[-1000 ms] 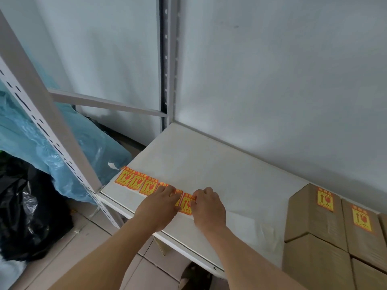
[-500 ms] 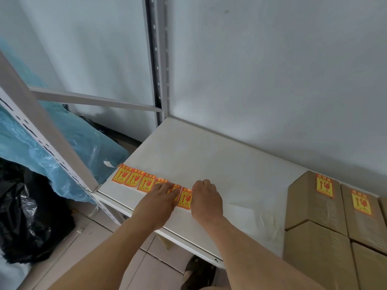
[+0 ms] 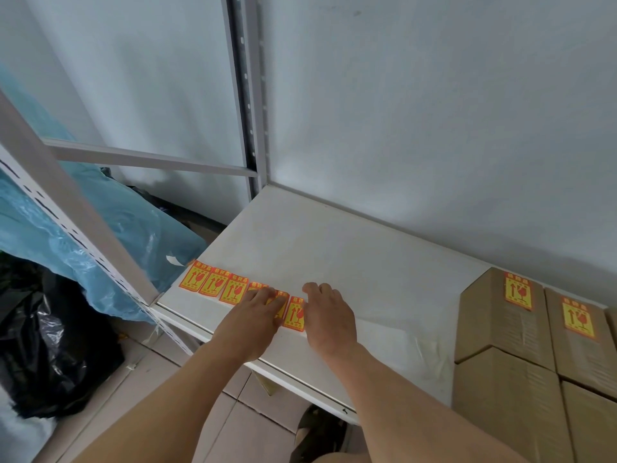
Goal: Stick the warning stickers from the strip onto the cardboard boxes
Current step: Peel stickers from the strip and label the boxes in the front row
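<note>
A strip of orange-and-yellow warning stickers (image 3: 213, 281) lies flat along the front left of the white shelf (image 3: 350, 248). My left hand (image 3: 253, 315) lies palm down on the strip and covers two stickers in its right half. My right hand (image 3: 329, 317) rests on the shelf at the strip's right end. Its fingers touch the edge of the last sticker (image 3: 295, 314), which lies flat, and its fingertips are hidden. Cardboard boxes (image 3: 500, 332) are stacked at the right. Two top boxes each carry a sticker (image 3: 518, 291), the second one (image 3: 579, 317) further right.
A slanted white perforated upright (image 3: 76, 225) crosses the left side. Blue plastic sheeting (image 3: 133, 225) and a black bag (image 3: 50, 345) lie on the floor behind it. A grey wall (image 3: 434, 111) backs the shelf. Clear film (image 3: 410, 345) lies on the shelf near the boxes.
Both hands stay on the strip. My right hand has slid a little to the right, uncovering more of the last sticker.
</note>
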